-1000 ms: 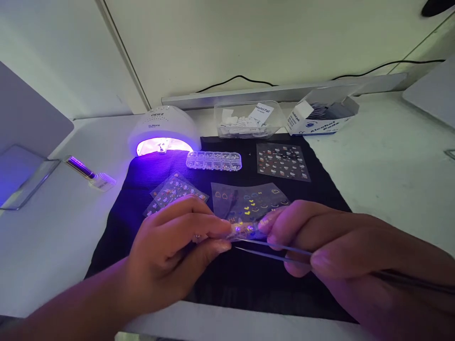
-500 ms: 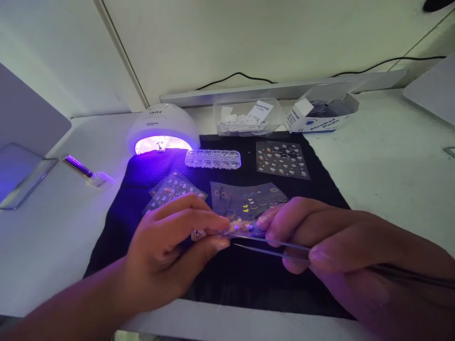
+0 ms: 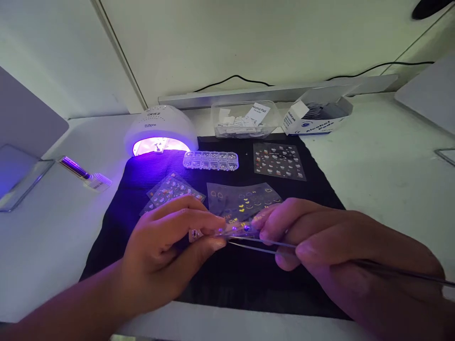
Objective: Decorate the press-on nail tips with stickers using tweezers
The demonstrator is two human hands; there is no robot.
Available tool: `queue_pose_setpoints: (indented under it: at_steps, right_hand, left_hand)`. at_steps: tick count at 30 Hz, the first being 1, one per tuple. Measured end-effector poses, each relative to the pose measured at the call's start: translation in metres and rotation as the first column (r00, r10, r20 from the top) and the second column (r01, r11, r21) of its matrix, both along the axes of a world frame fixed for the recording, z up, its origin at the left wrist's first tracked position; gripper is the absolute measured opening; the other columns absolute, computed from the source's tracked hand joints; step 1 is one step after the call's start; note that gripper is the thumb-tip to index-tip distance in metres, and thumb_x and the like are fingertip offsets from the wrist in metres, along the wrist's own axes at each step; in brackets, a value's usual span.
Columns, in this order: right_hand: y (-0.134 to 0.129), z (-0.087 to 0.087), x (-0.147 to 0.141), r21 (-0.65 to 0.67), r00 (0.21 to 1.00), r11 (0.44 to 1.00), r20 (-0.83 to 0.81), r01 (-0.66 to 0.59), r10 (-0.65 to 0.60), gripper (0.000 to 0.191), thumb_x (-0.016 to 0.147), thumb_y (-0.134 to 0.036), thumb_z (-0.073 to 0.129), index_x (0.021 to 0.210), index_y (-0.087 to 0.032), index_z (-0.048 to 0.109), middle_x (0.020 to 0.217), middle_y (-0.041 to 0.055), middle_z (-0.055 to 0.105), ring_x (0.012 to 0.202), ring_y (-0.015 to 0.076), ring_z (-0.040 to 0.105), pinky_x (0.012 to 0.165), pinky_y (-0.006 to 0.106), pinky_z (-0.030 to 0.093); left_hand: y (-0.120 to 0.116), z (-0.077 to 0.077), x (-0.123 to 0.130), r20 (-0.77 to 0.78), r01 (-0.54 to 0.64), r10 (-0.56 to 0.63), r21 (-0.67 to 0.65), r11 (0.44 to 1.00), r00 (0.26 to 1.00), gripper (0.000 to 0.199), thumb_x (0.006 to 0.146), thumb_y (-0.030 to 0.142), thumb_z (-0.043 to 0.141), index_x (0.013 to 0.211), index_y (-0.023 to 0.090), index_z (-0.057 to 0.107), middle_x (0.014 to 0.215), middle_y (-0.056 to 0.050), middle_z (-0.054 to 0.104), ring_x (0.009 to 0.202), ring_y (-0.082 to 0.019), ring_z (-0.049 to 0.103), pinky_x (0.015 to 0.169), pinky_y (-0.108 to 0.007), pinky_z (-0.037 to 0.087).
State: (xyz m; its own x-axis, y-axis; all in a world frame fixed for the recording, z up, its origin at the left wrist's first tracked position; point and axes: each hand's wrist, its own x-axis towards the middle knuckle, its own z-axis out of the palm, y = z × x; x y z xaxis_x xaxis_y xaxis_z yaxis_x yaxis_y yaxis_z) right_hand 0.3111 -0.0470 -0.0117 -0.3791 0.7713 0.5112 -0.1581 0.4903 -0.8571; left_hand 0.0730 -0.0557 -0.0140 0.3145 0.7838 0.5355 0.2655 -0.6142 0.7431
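My left hand (image 3: 167, 251) pinches the end of a thin clear strip (image 3: 236, 229) between thumb and fingers. Small shiny purple-lit spots show on the strip; what they are is too small to tell. In my right hand (image 3: 341, 255) are metal tweezers (image 3: 263, 246), their slightly parted tips close to my left thumb, while the right fingertips touch the strip's other end. Just behind the hands is a transparent sticker sheet (image 3: 231, 196) with yellow hearts and line shapes, its near edge hidden. A small clear item (image 3: 195, 234) shows partly beneath my left fingers.
A lit white nail lamp (image 3: 161, 125) stands at the back left of the black mat (image 3: 227, 289). Around it are a rhinestone case (image 3: 210, 161), more sticker sheets (image 3: 279, 162), a polish bottle (image 3: 95, 182), a tub of alcohol pads (image 3: 245, 121) and an alcohol pad box (image 3: 318, 116).
The whole view has shifted slightly. Both hands keep their hold, and the strip is tilted a little, with its purple spots showing more clearly.
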Motion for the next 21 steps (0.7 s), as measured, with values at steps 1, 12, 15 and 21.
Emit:
queue_pose_setpoints:
  at_steps: [1,12,15,21]
  right_hand:
    - [0.001,-0.001,0.000,0.001,1.000,1.000,0.001,-0.005,0.005,0.019,0.096,-0.026,0.064,0.107,-0.029,0.079,0.076,0.0037,0.072,0.086,0.0219,0.071,0.093,0.040,0.061]
    - [0.002,-0.005,0.000,0.011,0.999,1.000,-0.039,-0.011,0.012,0.025,0.095,-0.018,0.062,0.110,-0.031,0.078,0.077,0.0018,0.075,0.086,0.0204,0.070,0.092,0.042,0.059]
    - [0.007,-0.006,-0.002,0.012,0.998,1.000,-0.049,-0.025,0.025,0.025,0.096,-0.019,0.062,0.111,-0.031,0.078,0.077,0.0017,0.075,0.086,0.0207,0.070,0.090,0.042,0.059]
    - [0.011,-0.008,-0.008,-0.097,0.994,0.995,-0.104,-0.030,0.020,0.019,0.097,-0.024,0.065,0.106,-0.033,0.080,0.068,0.0004,0.075,0.080,0.0188,0.071,0.083,0.037,0.060]
  left_hand:
    - [0.000,0.000,0.000,0.007,0.003,-0.003,-0.005,1.000,1.000,0.013,0.090,0.009,0.072,0.100,0.017,0.071,0.081,0.000,0.068,0.075,-0.010,0.065,0.066,-0.019,0.053]
    - [-0.002,0.003,0.001,0.059,-0.022,0.029,-0.111,0.994,0.998,0.013,0.088,0.011,0.074,0.099,0.018,0.075,0.082,0.000,0.071,0.075,-0.009,0.067,0.067,-0.017,0.053]
    - [-0.001,0.003,0.003,0.071,-0.057,0.070,-0.170,0.984,0.995,0.014,0.086,0.013,0.076,0.096,0.021,0.077,0.080,0.002,0.073,0.075,-0.009,0.067,0.068,-0.016,0.053]
    - [-0.005,0.002,0.004,0.106,-0.111,0.149,-0.299,0.948,0.983,0.024,0.082,0.014,0.079,0.098,0.031,0.078,0.079,0.009,0.073,0.075,-0.005,0.067,0.073,-0.011,0.052]
